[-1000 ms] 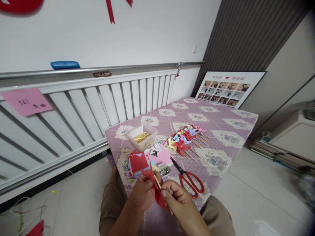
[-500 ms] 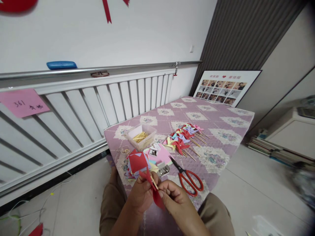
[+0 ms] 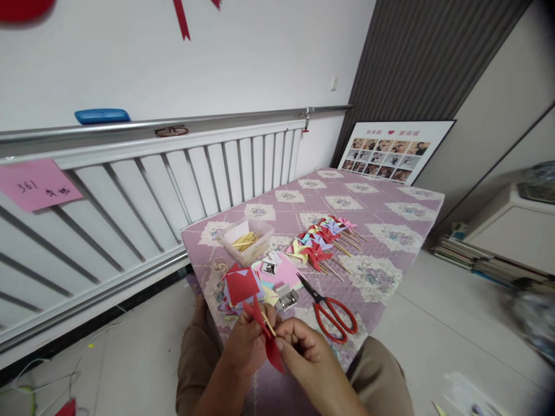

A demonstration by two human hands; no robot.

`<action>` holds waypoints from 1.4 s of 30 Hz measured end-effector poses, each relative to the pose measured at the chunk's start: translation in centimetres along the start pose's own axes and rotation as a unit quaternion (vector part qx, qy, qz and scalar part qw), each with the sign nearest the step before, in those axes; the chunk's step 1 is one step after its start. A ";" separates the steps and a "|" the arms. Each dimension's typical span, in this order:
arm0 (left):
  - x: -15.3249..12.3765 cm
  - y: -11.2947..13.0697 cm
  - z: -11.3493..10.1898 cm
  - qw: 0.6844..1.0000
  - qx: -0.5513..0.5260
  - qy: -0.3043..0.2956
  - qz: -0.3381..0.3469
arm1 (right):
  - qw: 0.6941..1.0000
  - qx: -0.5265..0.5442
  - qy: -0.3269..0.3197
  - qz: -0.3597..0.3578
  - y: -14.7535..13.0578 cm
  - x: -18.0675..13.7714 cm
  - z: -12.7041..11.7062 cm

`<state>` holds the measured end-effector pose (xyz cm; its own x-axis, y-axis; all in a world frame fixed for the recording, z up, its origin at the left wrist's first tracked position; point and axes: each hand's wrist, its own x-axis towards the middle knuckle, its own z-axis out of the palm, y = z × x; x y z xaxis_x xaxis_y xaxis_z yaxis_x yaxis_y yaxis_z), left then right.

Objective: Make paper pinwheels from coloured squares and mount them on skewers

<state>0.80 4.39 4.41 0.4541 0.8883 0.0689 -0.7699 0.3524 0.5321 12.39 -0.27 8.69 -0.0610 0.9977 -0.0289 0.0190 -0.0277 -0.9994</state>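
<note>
Pinching the red folded paper, the left hand is keeping its fingers closed with no visible gap, while the right hand is bringing thumb and forefinger together around the pale stick. Paper and stick are sitting between the two hands, above the near edge of the worktop.

Compared with a second ago, the stick's lower end is no longer showing below the right hand; otherwise both hands are holding nearly the same pose. That is suggesting fine adjusting at the join rather than a fresh step; whether the stick is fastened, I cannot tell.

Counting up, the hands are holding one paper and one stick. One pair of scissors is lying near two small open boxes of metal bits. One clear plastic box is holding spare sticks, overlapping too much to number. One small round tub is standing near it, and one stack of paper squares is lying beside that. At least six pinwheels are overlapping in a row.
</note>
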 end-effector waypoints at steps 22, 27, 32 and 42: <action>-0.1 0.0 -0.2 1.000 -0.012 -0.004 -0.003 | 1.000 -0.002 0.002 -0.007 0.2 -0.1 0.0; -0.1 0.0 -0.2 1.000 -0.003 -0.001 -0.004 | 1.000 0.001 -0.010 -0.007 0.0 -0.1 0.0; -0.2 0.0 -0.1 1.000 -0.012 -0.012 0.003 | 1.000 -0.005 -0.011 -0.003 0.2 0.0 0.0; -0.2 0.0 -0.1 0.999 -0.030 -0.014 0.003 | 0.994 -0.096 0.000 -0.046 0.2 -0.3 0.1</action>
<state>0.68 4.26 4.28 0.4611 0.8821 0.0961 -0.7981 0.3650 0.4794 12.34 -0.56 8.46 -0.0715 0.9955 0.0627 0.2031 0.0761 -0.9762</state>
